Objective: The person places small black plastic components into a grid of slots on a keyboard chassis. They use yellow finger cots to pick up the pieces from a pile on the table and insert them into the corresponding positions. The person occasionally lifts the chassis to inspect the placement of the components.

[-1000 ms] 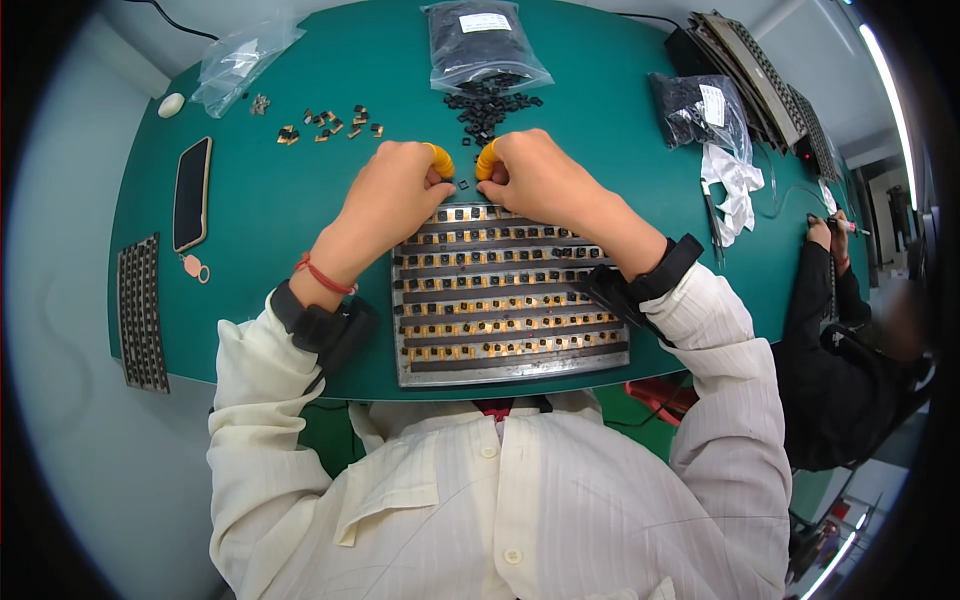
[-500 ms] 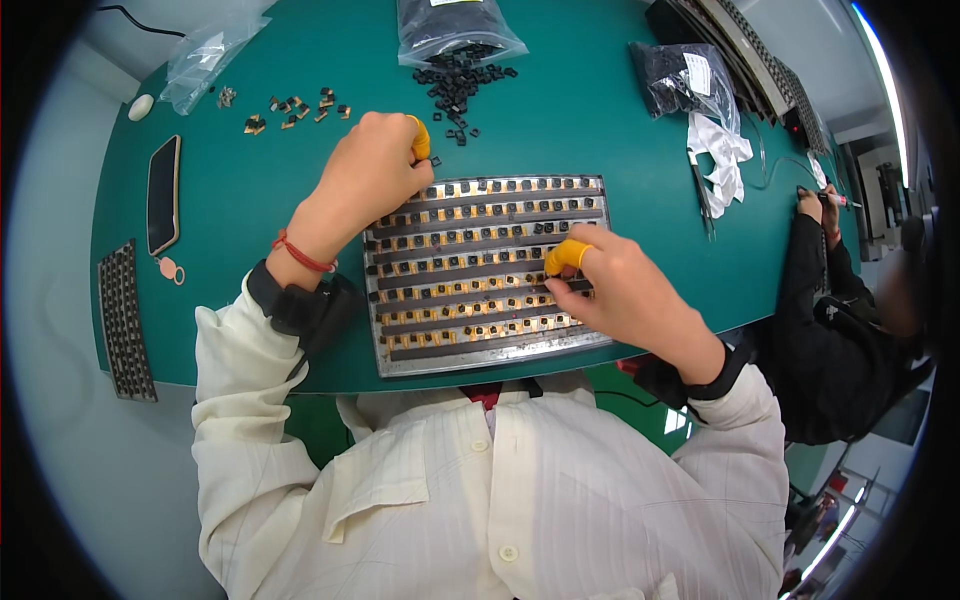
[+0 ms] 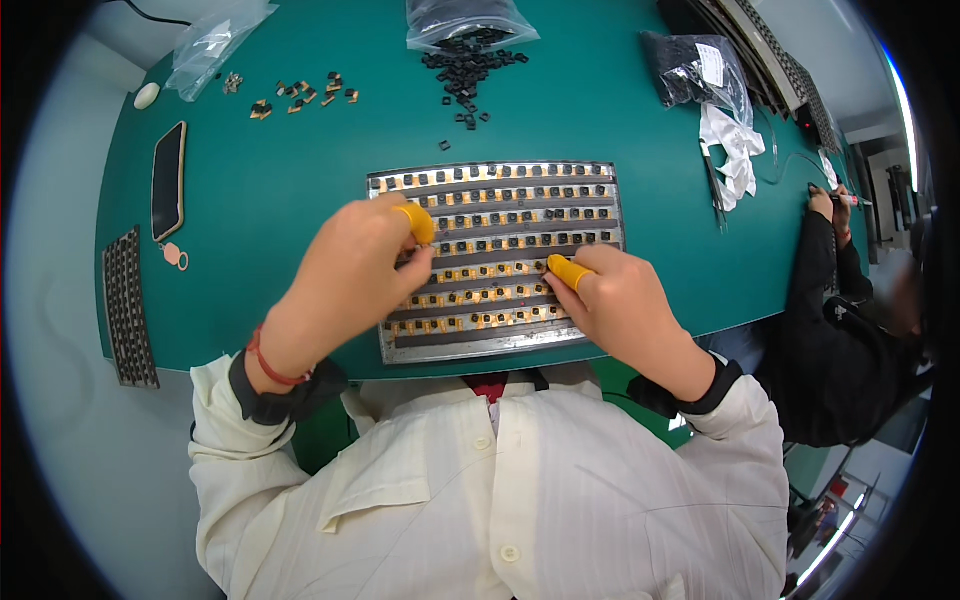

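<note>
A metal tray [image 3: 450, 354] lies in front of me, with rows of small square black parts on gold-coloured pieces. My left hand [image 3: 362, 258], with a yellow cover on one finger, is over the tray's left side. Its thumb and finger are pinched together, and what lies between them is hidden. My right hand [image 3: 628, 300], also with a yellow finger cover, reaches over the tray's right side. Its thumb and index finger close at a middle-lower row, and anything in that pinch is too small to name. A loose black square part [image 3: 445, 146] lies just beyond the tray.
Beyond the tray, loose black parts [image 3: 468, 78] spill from a clear bag [image 3: 470, 25]. Several black-and-gold pieces [image 3: 300, 95], a phone [image 3: 169, 180] and a filled strip [image 3: 130, 310] lie left. Tweezers [image 3: 714, 188], white tissue [image 3: 738, 150] and another bag [image 3: 690, 72] sit right, near a co-worker [image 3: 815, 330].
My left hand has come from beyond the tray's far edge back over its left side. My right hand stays at nearly the same spot. The view has shifted slightly.
</note>
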The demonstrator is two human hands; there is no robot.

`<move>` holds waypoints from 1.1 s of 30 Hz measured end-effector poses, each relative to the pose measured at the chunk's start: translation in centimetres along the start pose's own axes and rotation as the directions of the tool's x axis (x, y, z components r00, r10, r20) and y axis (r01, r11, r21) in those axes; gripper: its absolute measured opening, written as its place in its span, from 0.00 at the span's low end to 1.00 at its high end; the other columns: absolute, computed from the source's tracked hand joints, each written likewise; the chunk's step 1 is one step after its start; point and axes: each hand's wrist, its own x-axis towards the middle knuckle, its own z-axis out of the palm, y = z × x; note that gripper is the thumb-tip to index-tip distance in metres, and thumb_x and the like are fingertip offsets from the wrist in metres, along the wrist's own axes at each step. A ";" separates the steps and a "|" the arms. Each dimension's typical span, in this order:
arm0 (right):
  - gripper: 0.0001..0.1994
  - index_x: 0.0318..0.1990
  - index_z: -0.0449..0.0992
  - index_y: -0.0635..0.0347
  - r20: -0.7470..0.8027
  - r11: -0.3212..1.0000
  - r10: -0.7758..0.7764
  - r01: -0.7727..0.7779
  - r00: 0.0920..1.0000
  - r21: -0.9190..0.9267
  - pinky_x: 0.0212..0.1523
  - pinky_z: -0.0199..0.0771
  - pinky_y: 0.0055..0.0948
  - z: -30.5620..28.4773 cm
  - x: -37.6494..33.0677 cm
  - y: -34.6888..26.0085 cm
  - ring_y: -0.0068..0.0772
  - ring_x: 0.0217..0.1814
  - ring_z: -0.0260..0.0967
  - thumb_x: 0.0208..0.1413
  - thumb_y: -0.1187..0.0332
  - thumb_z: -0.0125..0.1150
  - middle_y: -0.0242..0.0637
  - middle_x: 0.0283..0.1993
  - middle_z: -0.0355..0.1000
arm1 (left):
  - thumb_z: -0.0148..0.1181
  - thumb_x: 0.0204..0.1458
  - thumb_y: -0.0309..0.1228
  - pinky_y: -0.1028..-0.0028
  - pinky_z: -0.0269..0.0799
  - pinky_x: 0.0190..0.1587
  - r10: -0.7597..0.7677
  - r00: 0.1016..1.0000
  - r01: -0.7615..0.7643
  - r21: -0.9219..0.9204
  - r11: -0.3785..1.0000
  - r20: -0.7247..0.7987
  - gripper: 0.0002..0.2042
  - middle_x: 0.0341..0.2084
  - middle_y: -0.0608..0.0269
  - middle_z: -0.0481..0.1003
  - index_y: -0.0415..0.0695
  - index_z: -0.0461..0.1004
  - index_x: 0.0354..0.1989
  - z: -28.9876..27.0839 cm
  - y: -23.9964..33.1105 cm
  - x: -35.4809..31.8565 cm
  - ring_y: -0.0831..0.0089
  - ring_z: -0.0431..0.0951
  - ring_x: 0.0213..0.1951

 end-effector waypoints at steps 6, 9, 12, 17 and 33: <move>0.04 0.21 0.78 0.66 0.225 0.987 -0.091 0.118 0.970 -0.112 0.26 0.75 0.38 -0.8 0.6 -1.6 0.45 0.24 0.74 0.41 0.75 0.62 0.45 0.23 0.72 | 0.64 0.46 0.25 0.65 0.72 0.36 0.096 0.995 -0.098 0.059 0.993 0.032 0.06 0.26 0.56 0.73 0.35 0.78 0.31 1.7 0.7 -1.2 0.59 0.75 0.31; 0.13 0.17 0.74 0.65 0.277 0.992 -0.059 0.089 0.959 -0.095 0.26 0.73 0.41 -1.3 1.8 -1.8 0.49 0.22 0.72 0.51 0.69 0.60 0.47 0.19 0.70 | 0.64 0.47 0.26 0.64 0.72 0.37 0.130 0.990 -0.135 0.098 0.986 0.055 0.06 0.26 0.56 0.73 0.36 0.79 0.30 2.2 0.8 -1.2 0.58 0.74 0.31; 0.13 0.17 0.74 0.66 0.283 0.991 -0.094 0.117 0.954 -0.064 0.26 0.73 0.42 -1.7 2.5 -1.6 0.50 0.21 0.71 0.49 0.69 0.60 0.48 0.19 0.71 | 0.64 0.48 0.27 0.63 0.72 0.37 0.163 0.986 -0.167 0.169 0.971 0.039 0.06 0.25 0.57 0.73 0.36 0.79 0.28 2.5 0.8 -1.3 0.58 0.74 0.31; 0.06 0.21 0.77 0.67 0.379 0.995 -0.084 0.098 0.922 -0.017 0.30 0.77 0.43 -3.1 3.0 -1.1 0.51 0.25 0.76 0.43 0.73 0.60 0.52 0.22 0.73 | 0.64 0.51 0.32 0.62 0.72 0.34 0.163 0.980 -0.188 0.277 0.942 0.112 0.12 0.19 0.56 0.72 0.37 0.76 0.20 2.6 2.6 -2.6 0.56 0.75 0.26; 0.10 0.37 0.81 0.69 -0.035 0.960 -0.092 0.098 0.995 0.263 0.37 0.78 0.33 0.5 16.9 3.5 0.42 0.33 0.78 0.48 0.73 0.68 0.49 0.31 0.79 | 0.65 0.50 0.31 0.69 0.73 0.27 -0.015 0.975 0.022 -0.030 0.999 0.221 0.13 0.18 0.48 0.76 0.30 0.80 0.33 -2.1 0.8 2.9 0.61 0.78 0.20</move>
